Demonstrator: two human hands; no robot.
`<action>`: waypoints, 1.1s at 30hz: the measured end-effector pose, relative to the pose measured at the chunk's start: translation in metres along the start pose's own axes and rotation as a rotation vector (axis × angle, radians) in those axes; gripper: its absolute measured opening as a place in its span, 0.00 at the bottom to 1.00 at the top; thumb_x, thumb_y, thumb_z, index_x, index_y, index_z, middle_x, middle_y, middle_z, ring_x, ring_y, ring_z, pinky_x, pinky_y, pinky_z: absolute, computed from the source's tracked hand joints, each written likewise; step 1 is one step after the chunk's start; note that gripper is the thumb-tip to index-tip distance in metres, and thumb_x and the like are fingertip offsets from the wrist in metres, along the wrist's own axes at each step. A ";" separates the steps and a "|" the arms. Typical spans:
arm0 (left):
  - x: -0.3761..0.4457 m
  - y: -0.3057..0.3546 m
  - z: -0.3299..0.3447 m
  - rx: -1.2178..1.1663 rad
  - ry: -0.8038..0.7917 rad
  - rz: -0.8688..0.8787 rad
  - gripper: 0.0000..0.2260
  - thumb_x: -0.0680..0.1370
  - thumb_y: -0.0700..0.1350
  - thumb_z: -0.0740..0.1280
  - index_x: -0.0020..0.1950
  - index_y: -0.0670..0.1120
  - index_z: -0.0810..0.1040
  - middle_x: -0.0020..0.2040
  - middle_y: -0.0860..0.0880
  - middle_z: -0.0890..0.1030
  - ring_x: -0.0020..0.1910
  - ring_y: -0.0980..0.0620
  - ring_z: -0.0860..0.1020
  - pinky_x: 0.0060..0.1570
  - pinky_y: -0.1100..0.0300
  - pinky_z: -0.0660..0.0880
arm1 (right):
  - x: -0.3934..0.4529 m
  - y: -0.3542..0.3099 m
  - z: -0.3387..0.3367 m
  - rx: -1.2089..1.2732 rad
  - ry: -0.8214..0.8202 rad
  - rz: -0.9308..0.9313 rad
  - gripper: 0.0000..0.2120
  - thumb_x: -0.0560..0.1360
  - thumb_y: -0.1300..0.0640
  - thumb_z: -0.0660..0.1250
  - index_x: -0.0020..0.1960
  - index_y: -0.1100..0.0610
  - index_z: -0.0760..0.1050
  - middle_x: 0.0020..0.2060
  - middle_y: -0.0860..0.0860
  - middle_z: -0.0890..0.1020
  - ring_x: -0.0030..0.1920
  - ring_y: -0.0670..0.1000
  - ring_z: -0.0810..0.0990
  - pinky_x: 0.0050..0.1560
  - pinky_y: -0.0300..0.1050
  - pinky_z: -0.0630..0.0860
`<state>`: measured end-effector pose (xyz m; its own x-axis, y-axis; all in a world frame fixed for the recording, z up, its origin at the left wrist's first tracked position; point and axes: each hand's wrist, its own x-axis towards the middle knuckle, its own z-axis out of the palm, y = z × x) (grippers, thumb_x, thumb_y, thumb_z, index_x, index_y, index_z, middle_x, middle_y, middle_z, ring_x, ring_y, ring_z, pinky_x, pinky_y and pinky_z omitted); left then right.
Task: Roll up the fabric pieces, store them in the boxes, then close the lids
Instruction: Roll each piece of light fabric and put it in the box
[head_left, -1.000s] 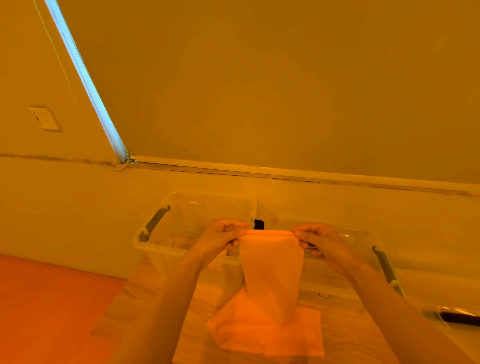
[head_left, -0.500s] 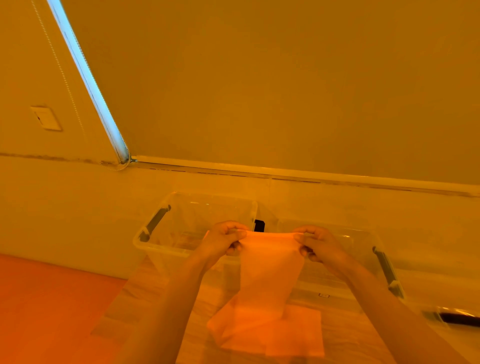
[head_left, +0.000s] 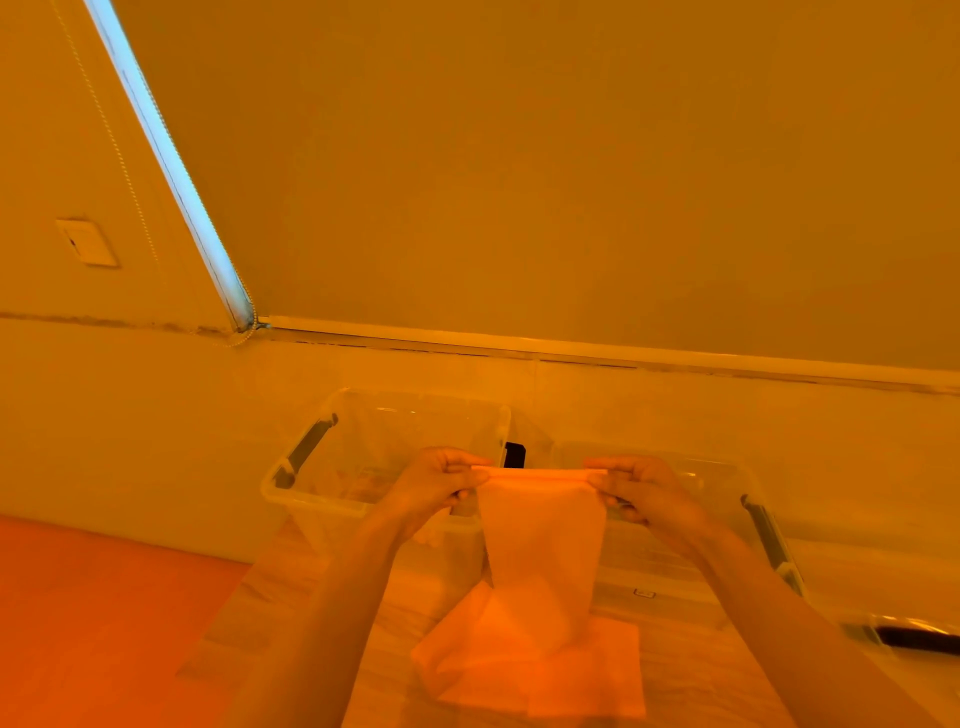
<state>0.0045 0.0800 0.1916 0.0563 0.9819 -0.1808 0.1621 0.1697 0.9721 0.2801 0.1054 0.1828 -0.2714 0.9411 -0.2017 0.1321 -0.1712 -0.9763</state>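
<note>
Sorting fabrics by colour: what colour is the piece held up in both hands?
The fabric piece looks plain orange, no pattern, though orange lighting tints the head view.

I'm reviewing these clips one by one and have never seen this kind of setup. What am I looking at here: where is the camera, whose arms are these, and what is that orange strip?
There is no machine here. A person wears one wide-angle camera on the head, so you look forward and down along their own bare arms. The whole picture has a strong orange tint.

The left hand and the right hand each pinch one end of the top edge of a fabric piece. That edge looks folded or rolled over between them; the rest hangs down to more fabric lying flat on the wooden table.

Behind the hands stand two clear plastic boxes: the left box, open on top, and the right box. Both have dark handles. Something pale seems to lie in the left box, too blurred to name. Behind them is a wall and a drawn window blind.
</note>
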 end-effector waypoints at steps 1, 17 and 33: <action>0.001 0.000 0.000 0.030 0.009 -0.002 0.07 0.76 0.37 0.69 0.53 0.42 0.82 0.30 0.51 0.77 0.27 0.60 0.72 0.26 0.68 0.68 | 0.000 0.001 0.000 -0.019 0.004 0.007 0.10 0.76 0.63 0.67 0.56 0.57 0.79 0.33 0.52 0.80 0.24 0.40 0.69 0.22 0.32 0.62; -0.003 -0.004 0.006 -0.218 0.011 -0.031 0.09 0.78 0.36 0.63 0.49 0.43 0.84 0.33 0.45 0.75 0.30 0.54 0.70 0.29 0.63 0.64 | -0.001 0.003 0.009 0.065 0.033 -0.003 0.07 0.78 0.66 0.63 0.52 0.59 0.79 0.28 0.53 0.77 0.24 0.45 0.68 0.20 0.34 0.59; -0.013 -0.001 -0.002 0.035 0.028 0.015 0.07 0.76 0.39 0.69 0.54 0.41 0.81 0.29 0.54 0.77 0.28 0.59 0.71 0.27 0.68 0.68 | -0.007 0.000 0.010 0.026 0.031 -0.011 0.10 0.75 0.63 0.68 0.55 0.56 0.79 0.39 0.54 0.83 0.28 0.44 0.72 0.23 0.33 0.63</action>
<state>0.0020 0.0674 0.1931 0.0317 0.9863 -0.1618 0.1954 0.1527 0.9688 0.2726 0.0956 0.1838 -0.2426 0.9515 -0.1890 0.1040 -0.1682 -0.9802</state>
